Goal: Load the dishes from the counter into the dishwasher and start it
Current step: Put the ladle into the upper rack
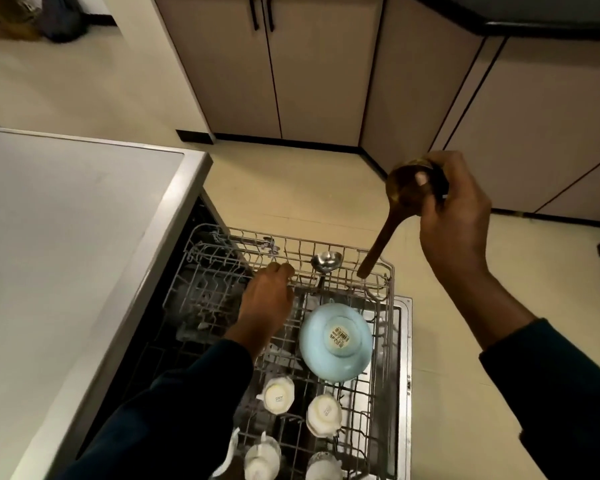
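The dishwasher's upper wire rack (386, 308) is pulled out below me. It holds an upturned light blue bowl (335, 342), several upturned white cups (277, 394) and a steel ladle (325, 263) leaning at the far rim. My left hand (265, 303) reaches into the rack, its fingers curled over the wires near the far rim beside the steel ladle. My right hand (454, 216) grips the bowl end of a brown wooden ladle (393, 220) above the rack's far right corner, handle pointing down toward the rim.
A grey counter top (69, 244) runs along the left, right beside the rack. Beige cabinet doors (319, 71) stand at the back and right. Cream floor tiles (309, 188) lie beyond the rack. The open dishwasher door (405, 375) shows under the rack.
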